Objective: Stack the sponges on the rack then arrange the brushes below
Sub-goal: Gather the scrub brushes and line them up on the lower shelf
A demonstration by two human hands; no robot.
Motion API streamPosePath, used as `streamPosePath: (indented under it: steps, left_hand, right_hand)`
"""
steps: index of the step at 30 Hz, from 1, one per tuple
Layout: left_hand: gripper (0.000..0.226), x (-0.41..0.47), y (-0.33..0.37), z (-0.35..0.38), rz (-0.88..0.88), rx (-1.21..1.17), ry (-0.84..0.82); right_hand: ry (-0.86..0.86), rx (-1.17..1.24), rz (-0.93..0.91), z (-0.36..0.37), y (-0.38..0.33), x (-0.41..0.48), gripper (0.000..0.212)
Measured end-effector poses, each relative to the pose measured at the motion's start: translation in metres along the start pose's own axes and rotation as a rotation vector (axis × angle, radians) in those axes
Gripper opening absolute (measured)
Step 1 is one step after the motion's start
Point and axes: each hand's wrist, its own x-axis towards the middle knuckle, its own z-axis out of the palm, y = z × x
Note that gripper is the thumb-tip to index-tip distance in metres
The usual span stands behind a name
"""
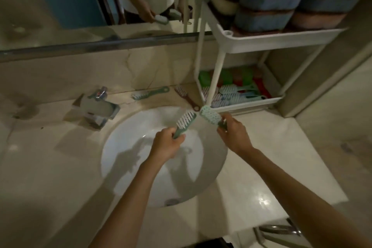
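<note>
Currently both hands are held over the sink (141,147). The left hand (168,143) has its fingers clamped round the handle of a green brush (186,120), bristles facing up. The right hand (234,133) has its fingers clamped on the handle of a second green brush (210,116), whose head is just beside the front corner of the lower shelf (247,102).

Sponges (267,4) are stacked on the upper shelf (281,34). Several brushes lie on the lower shelf. Two more lie on the surface (271,147) behind the sink: a pale green brush (150,93) and a dark red brush (186,96), the latter near the rack leg (215,78).

Handling: the brushes appear to be light, stiff plastic with flexible bristles, and not fragile. Take hold at the handle; a wet handle may be slippery.

Clearance: the lower shelf has a raised front rim, a leg at each corner and the upper shelf overhead. A wall closes the right side. Entry is likely best between the front legs, low over the rim. Open room lies above the sink.
</note>
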Motion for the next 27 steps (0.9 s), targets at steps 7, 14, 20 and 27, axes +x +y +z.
streamPosePath:
  steps: [7, 14, 20, 27]
  left_hand:
    - [0.011, 0.016, 0.088, 0.070, 0.090, 0.044, -0.086]
    - [0.017, 0.050, 0.134, 0.099, 0.046, 0.071, 0.051]
    - [0.017, 0.073, 0.142, 0.114, 0.033, 0.049, 0.111]
    - [0.019, 0.084, 0.141, 0.129, 0.012, 0.008, 0.116]
  right_hand:
    - [0.077, -0.209, 0.066, -0.070, 0.081, 0.050, 0.043]
    - [-0.044, -0.368, 0.103, -0.112, 0.115, 0.133, 0.052]
    - [-0.246, -0.464, 0.086, -0.104, 0.111, 0.173, 0.050]
    - [-0.283, -0.503, 0.165, -0.097, 0.122, 0.198, 0.058]
